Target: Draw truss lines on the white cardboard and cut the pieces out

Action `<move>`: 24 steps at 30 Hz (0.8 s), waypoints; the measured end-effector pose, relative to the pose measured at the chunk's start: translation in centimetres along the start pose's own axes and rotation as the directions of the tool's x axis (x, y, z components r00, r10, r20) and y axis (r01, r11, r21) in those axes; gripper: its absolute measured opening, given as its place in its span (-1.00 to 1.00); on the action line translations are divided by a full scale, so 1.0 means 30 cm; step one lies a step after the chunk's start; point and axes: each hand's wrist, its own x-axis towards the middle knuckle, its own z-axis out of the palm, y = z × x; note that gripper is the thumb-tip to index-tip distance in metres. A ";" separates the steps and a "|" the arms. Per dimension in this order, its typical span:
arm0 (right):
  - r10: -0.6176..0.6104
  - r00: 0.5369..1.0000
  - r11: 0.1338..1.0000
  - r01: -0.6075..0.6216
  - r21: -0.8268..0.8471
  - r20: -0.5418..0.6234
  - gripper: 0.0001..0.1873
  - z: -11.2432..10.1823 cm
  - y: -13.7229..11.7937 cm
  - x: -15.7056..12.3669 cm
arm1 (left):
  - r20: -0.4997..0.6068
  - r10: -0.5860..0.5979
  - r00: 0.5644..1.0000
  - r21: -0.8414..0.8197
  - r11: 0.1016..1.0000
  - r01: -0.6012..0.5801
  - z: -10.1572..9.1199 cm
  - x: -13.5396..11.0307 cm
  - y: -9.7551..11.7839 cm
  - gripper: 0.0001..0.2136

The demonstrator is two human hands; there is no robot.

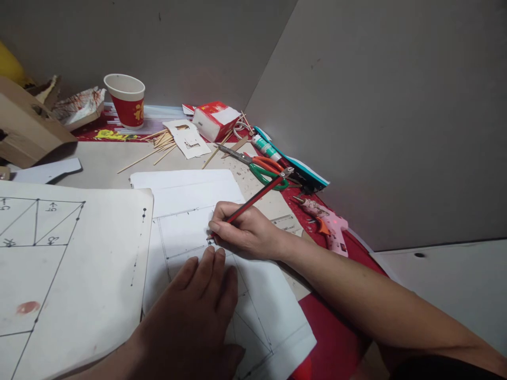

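Note:
A red and black pencil (255,199) is gripped in my right hand (247,230), its tip down on a white sheet (180,184) marked with thin ruled lines. My left hand (198,316) lies palm down across the same sheet, fingers stretched out, fingertips just below the pencil tip. A small bit of something shows at the tip, too small to name. To the left rests a larger drawn sheet (106,295) with black lines, dots and letters, beside the paper under my hands.
Behind stand a paper cup (127,103), wooden sticks (162,141) and a red-white box (217,120). Scissors with green and orange handles (263,171) and a pink glue gun (330,224) lie at right, near the grey wall (376,116). A cardboard piece (29,124) stands far left.

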 end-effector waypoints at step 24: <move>-0.046 0.996 0.995 0.052 -0.085 0.070 -0.75 -0.005 -0.004 0.000 | 0.086 0.007 0.996 -0.023 1.000 -0.005 -0.017 0.011 0.006 -0.33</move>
